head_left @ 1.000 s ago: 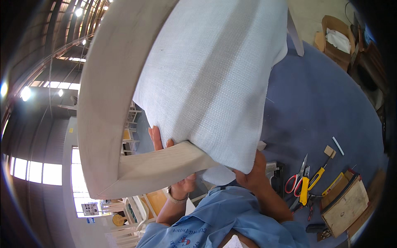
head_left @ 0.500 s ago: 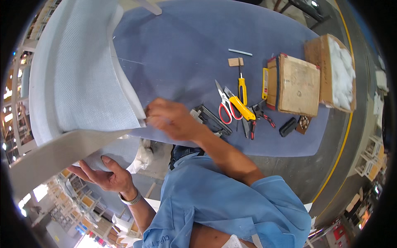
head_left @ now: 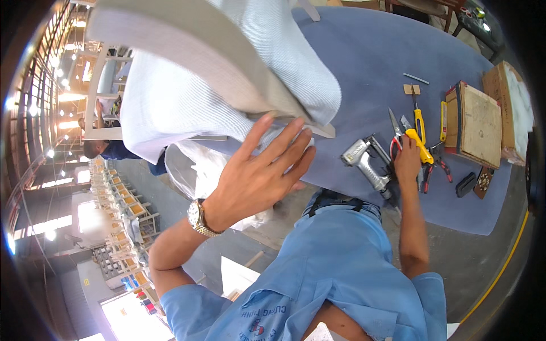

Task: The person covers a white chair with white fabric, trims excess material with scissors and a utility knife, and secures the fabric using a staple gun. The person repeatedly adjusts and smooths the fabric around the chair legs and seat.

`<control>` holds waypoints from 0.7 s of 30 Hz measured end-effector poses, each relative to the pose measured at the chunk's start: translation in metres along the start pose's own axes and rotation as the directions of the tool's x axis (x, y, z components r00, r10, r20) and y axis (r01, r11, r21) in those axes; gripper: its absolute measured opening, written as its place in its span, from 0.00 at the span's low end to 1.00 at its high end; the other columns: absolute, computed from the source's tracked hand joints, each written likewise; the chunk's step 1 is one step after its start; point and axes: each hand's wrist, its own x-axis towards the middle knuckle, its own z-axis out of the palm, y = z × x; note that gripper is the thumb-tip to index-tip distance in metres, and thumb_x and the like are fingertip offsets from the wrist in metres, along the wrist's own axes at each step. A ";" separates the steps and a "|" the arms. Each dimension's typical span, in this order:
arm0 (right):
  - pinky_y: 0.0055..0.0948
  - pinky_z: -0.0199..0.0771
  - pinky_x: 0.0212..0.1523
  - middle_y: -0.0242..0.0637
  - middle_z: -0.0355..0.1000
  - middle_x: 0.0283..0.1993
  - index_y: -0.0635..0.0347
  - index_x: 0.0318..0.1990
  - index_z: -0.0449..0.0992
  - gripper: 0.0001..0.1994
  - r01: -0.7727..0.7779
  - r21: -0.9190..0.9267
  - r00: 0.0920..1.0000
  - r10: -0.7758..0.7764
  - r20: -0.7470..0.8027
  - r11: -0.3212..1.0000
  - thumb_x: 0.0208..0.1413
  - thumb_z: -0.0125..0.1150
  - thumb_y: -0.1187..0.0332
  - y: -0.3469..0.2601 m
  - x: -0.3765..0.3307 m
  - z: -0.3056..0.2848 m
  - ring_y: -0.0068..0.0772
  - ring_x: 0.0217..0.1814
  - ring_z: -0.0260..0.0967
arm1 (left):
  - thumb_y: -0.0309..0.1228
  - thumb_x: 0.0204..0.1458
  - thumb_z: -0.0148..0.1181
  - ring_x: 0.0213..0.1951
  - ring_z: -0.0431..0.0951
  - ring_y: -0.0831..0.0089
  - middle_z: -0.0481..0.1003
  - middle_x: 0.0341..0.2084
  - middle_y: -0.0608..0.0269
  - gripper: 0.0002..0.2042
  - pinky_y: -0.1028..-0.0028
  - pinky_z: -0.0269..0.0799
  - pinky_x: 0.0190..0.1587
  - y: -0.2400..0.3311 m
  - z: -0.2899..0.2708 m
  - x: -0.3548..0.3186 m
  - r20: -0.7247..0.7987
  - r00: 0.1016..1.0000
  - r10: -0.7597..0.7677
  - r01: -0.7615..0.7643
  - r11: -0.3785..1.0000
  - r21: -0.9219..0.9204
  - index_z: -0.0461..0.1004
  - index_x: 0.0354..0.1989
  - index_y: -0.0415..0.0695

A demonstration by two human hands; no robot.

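A pale frame with light blue woven fabric (head_left: 170, 96), apparently part of a chair, stands at the left of the table. My left hand (head_left: 256, 170), fingers stretched out and apart, rests by the curved beige rail (head_left: 227, 62) and the fabric edge; what lies under the palm is hidden. On the tabletop, the bent fingers of my right hand (head_left: 407, 165) close over the red-handled scissors (head_left: 394, 122), hiding part of their handles. Right against those fingers lies a yellow utility knife (head_left: 424, 150). A silver staple gun (head_left: 364, 165) lies just left of my right hand.
Beyond the scissors are a yellow screwdriver (head_left: 420, 122) and a small metal rod (head_left: 416, 78). Red-handled pliers (head_left: 441, 165) and a black block (head_left: 466, 184) lie rightward. Cardboard boxes (head_left: 475, 125) stand at the table's right. A person (head_left: 108, 149) is at far left.
My right hand has left the fabric corner and moved right to the scissors. My left hand has come up onto the rail and fabric edge. The frame has shifted and turned, and the view has swung.
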 end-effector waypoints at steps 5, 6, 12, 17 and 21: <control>0.49 0.77 0.43 0.47 0.75 0.45 0.55 0.57 0.70 0.23 -0.045 -0.102 0.997 0.051 0.058 0.994 0.51 0.63 0.69 0.003 0.012 0.005 0.55 0.43 0.76 | 0.30 0.43 0.63 0.52 0.73 0.69 0.73 0.35 0.68 0.16 0.50 0.53 0.70 -0.021 -0.011 -0.013 -0.006 0.997 0.077 -0.069 0.923 0.378 0.79 0.44 0.46; 0.49 0.77 0.43 0.47 0.76 0.43 0.54 0.56 0.70 0.23 -0.063 -0.082 0.994 0.070 0.085 0.995 0.51 0.63 0.68 0.003 0.016 -0.004 0.55 0.42 0.76 | 0.30 0.44 0.61 0.50 0.74 0.69 0.73 0.34 0.67 0.11 0.51 0.54 0.70 -0.027 -0.019 -0.019 -0.066 0.994 0.082 -0.053 0.933 0.356 0.80 0.37 0.45; 0.34 0.75 0.40 0.45 0.79 0.38 0.62 0.53 0.74 0.20 -0.270 0.519 0.958 0.281 0.060 0.811 0.55 0.65 0.61 -0.036 0.013 -0.061 0.38 0.38 0.77 | 0.24 0.44 0.60 0.64 0.70 0.74 0.80 0.43 0.65 0.05 0.41 0.45 0.72 -0.059 -0.018 -0.049 -0.337 0.934 0.122 -0.074 0.986 0.151 0.72 0.19 0.45; 0.20 0.70 0.36 0.30 0.74 0.36 0.62 0.57 0.72 0.18 -0.008 0.999 0.934 0.356 0.019 -0.035 0.59 0.61 0.72 -0.169 -0.056 -0.124 0.16 0.36 0.69 | 0.19 0.35 0.65 0.59 0.76 0.68 0.83 0.37 0.68 0.08 0.43 0.40 0.73 -0.091 0.002 -0.061 -0.458 0.871 0.176 -0.199 0.980 -0.003 0.79 0.24 0.47; 0.20 0.70 0.34 0.27 0.72 0.35 0.61 0.54 0.75 0.17 0.001 0.994 0.991 0.131 -0.016 0.111 0.56 0.65 0.73 -0.245 -0.105 -0.148 0.17 0.33 0.69 | 0.19 0.33 0.63 0.57 0.78 0.68 0.83 0.33 0.68 0.10 0.48 0.43 0.74 -0.103 0.022 -0.063 -0.565 0.813 0.138 -0.271 0.950 -0.157 0.81 0.26 0.46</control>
